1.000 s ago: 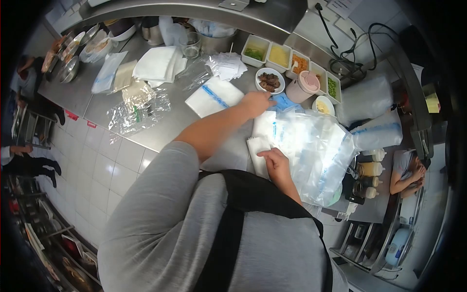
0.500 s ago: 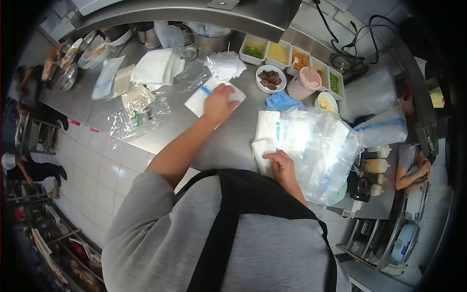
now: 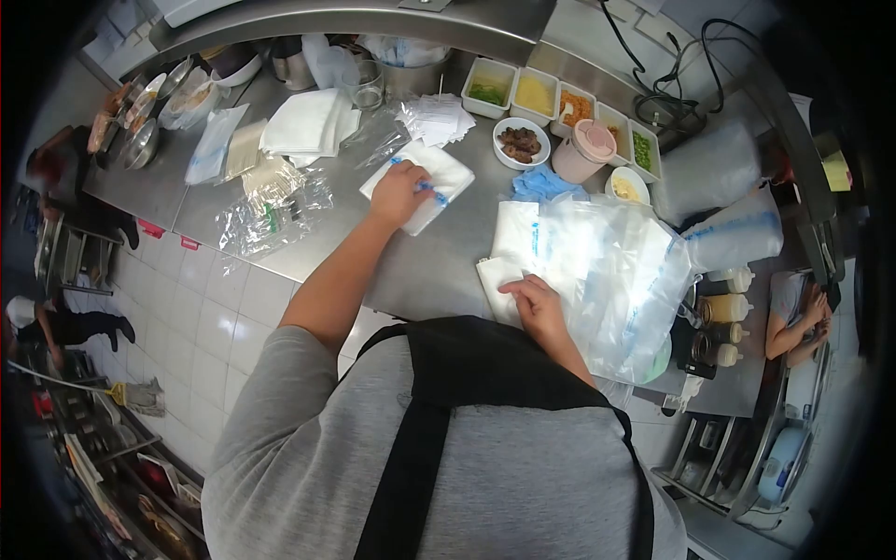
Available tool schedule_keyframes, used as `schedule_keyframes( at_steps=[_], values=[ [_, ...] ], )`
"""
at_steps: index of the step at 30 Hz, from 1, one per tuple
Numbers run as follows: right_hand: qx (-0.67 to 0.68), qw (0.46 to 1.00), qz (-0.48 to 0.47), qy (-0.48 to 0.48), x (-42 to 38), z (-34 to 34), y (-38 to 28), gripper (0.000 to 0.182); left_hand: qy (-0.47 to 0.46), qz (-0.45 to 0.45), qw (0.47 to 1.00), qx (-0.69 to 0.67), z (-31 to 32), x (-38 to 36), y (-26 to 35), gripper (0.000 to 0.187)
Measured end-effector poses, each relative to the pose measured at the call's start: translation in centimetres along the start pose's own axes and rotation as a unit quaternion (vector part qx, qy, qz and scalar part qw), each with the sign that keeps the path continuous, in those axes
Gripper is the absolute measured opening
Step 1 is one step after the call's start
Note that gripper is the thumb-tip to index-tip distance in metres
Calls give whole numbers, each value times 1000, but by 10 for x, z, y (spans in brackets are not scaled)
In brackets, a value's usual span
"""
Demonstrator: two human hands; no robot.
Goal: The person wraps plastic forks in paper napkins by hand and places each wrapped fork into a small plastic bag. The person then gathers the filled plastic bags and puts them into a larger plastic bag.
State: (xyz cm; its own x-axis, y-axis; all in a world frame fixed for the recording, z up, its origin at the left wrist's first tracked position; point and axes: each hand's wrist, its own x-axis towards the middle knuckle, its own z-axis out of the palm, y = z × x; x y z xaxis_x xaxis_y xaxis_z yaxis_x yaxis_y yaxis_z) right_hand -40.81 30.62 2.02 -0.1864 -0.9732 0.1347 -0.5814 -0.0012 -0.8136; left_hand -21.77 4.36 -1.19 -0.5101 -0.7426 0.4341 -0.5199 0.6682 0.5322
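My left hand point(image 3: 399, 193) lies on a folded white plastic bundle point(image 3: 450, 177) with blue print, its fingers bent against the top; whether they pinch it is unclear. On a smaller folded white piece point(image 3: 497, 274) near the table's front edge rests my right hand point(image 3: 537, 303), fingers apart and partly curled. Large clear bags point(image 3: 607, 271) with blue print are spread beside my right hand. A stack of white sheets point(image 3: 301, 126) lies up and left of my left hand, with paper slips point(image 3: 439, 119) just above the bundle.
Food tubs point(image 3: 534, 96), a bowl of brown pieces point(image 3: 521, 143) and a pink lidded cup point(image 3: 585, 149) stand at the back. Sauce bottles point(image 3: 726, 308) are at the right. Crumpled clear plastic point(image 3: 271, 210) lies left. Other people point(image 3: 798, 317) are at both sides.
My left hand has shifted slightly left across the bundle, uncovering more blue print on its right side. My right hand stays in nearly the same place. A mop has come into view at the lower left.
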Motion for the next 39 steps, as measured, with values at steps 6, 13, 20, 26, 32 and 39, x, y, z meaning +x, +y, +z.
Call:
schedule_keyframes(
  at_steps=[6,13,20,26,32,39],
  values=[
    [-2,1000,-29,9,-3,-2,0,26,-14,-71,997,-33,8,6,-21,15],
    [1,999,-46,7,-4,2,-6,27,-41,-89,994,53,3,13,-15,20],
    [11,997,-74,25,-16,13,-2,32,-42,-64,997,18,25,20,-36,16],
    [13,998,-55,13,-20,24,-7,28,-15,-105,975,-195,-5,27,-33,23],
    [0,998,-60,24,-6,38,-23,26,-125,-17,985,-118,-8,30,-69,34],
    [-59,994,-44,82,31,51,-34,28,-33,-114,988,-98,-25,32,-52,50]
  ],
)
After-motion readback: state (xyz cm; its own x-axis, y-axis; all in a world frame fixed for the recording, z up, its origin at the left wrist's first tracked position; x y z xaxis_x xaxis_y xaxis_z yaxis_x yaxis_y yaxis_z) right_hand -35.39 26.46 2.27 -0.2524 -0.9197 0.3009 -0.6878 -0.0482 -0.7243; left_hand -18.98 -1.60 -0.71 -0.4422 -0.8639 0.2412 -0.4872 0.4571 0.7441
